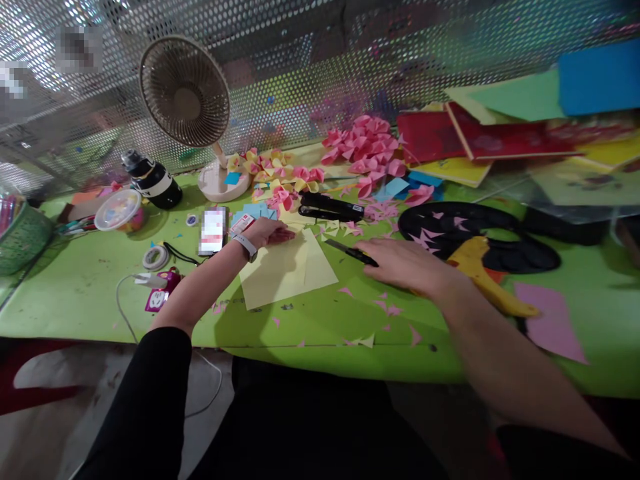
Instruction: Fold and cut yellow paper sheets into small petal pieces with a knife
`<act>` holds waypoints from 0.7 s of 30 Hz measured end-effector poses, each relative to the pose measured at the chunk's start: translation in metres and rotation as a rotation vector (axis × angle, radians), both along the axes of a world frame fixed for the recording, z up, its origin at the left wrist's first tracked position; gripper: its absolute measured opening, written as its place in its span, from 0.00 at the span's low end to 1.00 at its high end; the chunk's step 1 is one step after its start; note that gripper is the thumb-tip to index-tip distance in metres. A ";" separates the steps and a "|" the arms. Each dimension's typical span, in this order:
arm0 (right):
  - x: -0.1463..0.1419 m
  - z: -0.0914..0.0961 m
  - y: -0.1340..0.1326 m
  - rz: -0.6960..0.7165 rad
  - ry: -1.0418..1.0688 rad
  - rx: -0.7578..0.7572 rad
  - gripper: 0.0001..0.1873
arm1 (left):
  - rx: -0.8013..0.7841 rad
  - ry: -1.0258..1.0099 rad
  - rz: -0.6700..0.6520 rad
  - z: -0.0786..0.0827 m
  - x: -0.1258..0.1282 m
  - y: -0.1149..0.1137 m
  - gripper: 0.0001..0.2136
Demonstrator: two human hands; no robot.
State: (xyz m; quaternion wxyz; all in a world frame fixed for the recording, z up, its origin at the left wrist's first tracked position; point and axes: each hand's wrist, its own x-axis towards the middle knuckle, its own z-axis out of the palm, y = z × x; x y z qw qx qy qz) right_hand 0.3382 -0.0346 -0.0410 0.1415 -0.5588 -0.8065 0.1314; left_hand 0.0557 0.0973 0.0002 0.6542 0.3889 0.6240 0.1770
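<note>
My right hand (395,263) is wrapped round a black utility knife (357,255), its blade pointing left towards the paper. The blade tip is just off the right edge of a pale yellow sheet of paper (285,280) lying on the green table. My left hand (270,232), with a pale band on the wrist, lies at the sheet's upper edge, its fingers stretched out to the right. Blue paper pieces (257,211) and a small red-and-white box (242,225) are just beyond that wrist. A black stapler (331,207) rests behind the sheet.
Pink folded paper petals (367,150) are heaped at the back. A fan (185,93), a black bottle (153,180), a phone (213,230) and a tape roll (155,257) stand left. A yellow glue gun (483,277) lies over a black tray (535,257) at right.
</note>
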 end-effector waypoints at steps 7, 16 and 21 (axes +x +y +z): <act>-0.012 0.025 -0.002 -0.048 -0.284 0.053 0.18 | 0.196 0.170 -0.078 0.011 -0.016 -0.009 0.13; -0.105 0.003 -0.008 0.242 0.004 -0.007 0.43 | 0.458 0.067 -0.032 0.009 -0.048 -0.045 0.12; -0.108 -0.022 -0.008 0.242 0.136 0.062 0.29 | 0.314 -0.078 -0.144 -0.003 -0.040 -0.070 0.11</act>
